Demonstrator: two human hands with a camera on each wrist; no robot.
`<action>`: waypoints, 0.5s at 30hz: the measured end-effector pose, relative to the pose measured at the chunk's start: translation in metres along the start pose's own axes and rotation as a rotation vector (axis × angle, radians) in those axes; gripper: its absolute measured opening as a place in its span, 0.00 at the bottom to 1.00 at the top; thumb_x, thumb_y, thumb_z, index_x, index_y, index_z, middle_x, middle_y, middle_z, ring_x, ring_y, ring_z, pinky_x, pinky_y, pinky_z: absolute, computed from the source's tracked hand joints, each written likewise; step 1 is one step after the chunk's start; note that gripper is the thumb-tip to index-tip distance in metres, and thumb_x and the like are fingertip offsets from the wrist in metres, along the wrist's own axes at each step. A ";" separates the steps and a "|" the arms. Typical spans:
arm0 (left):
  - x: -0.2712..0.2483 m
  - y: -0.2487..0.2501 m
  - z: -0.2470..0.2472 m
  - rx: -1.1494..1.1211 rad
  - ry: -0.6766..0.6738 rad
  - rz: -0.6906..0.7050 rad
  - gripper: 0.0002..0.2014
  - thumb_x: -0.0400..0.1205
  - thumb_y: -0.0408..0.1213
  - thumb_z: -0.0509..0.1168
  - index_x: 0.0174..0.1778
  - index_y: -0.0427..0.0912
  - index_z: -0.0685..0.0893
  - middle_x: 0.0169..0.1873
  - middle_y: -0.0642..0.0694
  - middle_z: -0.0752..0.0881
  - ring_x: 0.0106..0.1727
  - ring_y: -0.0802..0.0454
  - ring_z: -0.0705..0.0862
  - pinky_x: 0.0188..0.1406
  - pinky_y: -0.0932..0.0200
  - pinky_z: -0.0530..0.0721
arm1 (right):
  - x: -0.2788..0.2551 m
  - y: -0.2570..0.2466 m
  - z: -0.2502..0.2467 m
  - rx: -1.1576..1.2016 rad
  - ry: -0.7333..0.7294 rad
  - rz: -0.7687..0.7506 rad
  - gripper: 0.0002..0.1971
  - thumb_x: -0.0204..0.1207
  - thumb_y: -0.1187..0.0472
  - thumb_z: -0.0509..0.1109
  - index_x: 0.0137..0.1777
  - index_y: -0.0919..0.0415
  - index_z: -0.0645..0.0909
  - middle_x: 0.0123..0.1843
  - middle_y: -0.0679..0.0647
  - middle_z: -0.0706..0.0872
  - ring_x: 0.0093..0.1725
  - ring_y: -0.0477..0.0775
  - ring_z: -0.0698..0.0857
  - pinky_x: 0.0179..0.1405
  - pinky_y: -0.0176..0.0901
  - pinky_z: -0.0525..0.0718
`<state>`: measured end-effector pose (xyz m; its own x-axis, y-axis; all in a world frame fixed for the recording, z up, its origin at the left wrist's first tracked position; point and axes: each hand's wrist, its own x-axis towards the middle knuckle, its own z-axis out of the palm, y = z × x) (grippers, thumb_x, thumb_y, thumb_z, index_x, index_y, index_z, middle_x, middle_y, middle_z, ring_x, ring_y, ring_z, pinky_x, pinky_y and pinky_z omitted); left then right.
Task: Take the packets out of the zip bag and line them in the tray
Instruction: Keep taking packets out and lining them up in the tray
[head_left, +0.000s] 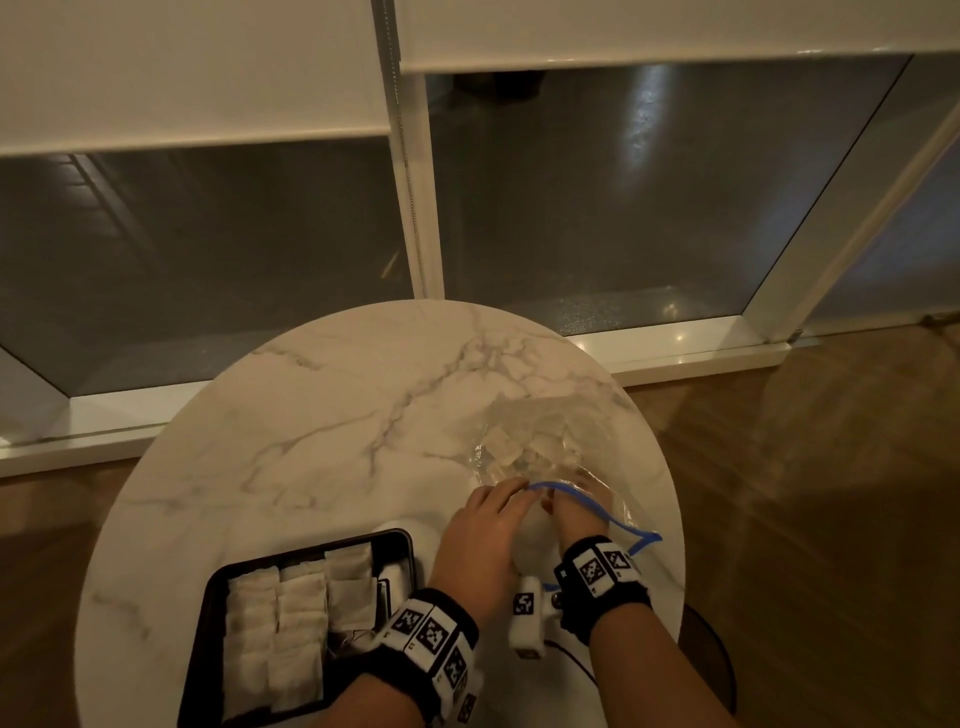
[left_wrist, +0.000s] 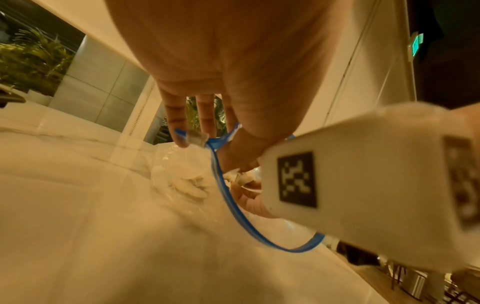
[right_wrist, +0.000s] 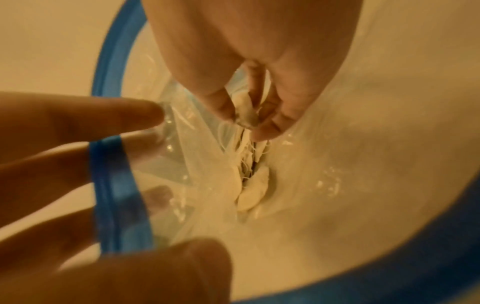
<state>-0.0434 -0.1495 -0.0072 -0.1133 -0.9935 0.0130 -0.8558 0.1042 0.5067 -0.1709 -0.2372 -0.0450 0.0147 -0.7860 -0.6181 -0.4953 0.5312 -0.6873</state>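
Note:
A clear zip bag (head_left: 524, 441) with a blue zip rim (head_left: 597, 506) lies on the right of the round marble table, white packets (head_left: 506, 447) showing through it. My left hand (head_left: 498, 506) pinches the blue rim (left_wrist: 215, 144) at the bag's mouth and holds it up. My right hand (head_left: 571, 499) reaches inside the bag. In the right wrist view its thumb and fingers (right_wrist: 249, 123) pinch a white packet (right_wrist: 246, 115) above the pile (right_wrist: 253, 191). A black tray (head_left: 213, 597) at the near left holds rows of white packets (head_left: 275, 623).
The marble table (head_left: 322, 415) stands against low windows with white frames (head_left: 421, 208). Wooden floor (head_left: 805, 467) lies to the right. A white wrist camera (head_left: 527, 616) sits between my forearms. The table's far and left parts are bare.

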 end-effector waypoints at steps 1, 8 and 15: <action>0.001 -0.004 0.001 0.008 0.015 0.003 0.37 0.76 0.30 0.70 0.81 0.57 0.71 0.81 0.57 0.69 0.76 0.51 0.70 0.70 0.52 0.79 | 0.004 -0.001 0.001 0.056 -0.013 0.007 0.19 0.87 0.52 0.60 0.73 0.59 0.76 0.73 0.56 0.80 0.59 0.45 0.82 0.61 0.31 0.80; 0.010 -0.019 -0.005 0.032 -0.075 -0.018 0.43 0.71 0.29 0.71 0.83 0.57 0.67 0.84 0.60 0.64 0.80 0.54 0.66 0.71 0.57 0.77 | 0.010 -0.017 0.006 -0.036 -0.225 0.075 0.20 0.90 0.65 0.55 0.78 0.70 0.70 0.78 0.65 0.74 0.70 0.59 0.80 0.34 0.24 0.73; 0.019 -0.032 0.003 0.029 -0.082 -0.037 0.44 0.68 0.29 0.76 0.80 0.58 0.69 0.81 0.58 0.70 0.75 0.53 0.73 0.66 0.54 0.83 | 0.081 -0.022 0.015 -0.436 -0.291 0.093 0.24 0.87 0.50 0.60 0.79 0.59 0.70 0.80 0.58 0.72 0.81 0.58 0.70 0.81 0.47 0.65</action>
<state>-0.0196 -0.1716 -0.0261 -0.1218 -0.9896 -0.0767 -0.8743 0.0704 0.4803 -0.1459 -0.3078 -0.0862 0.1628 -0.5886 -0.7919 -0.8202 0.3654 -0.4402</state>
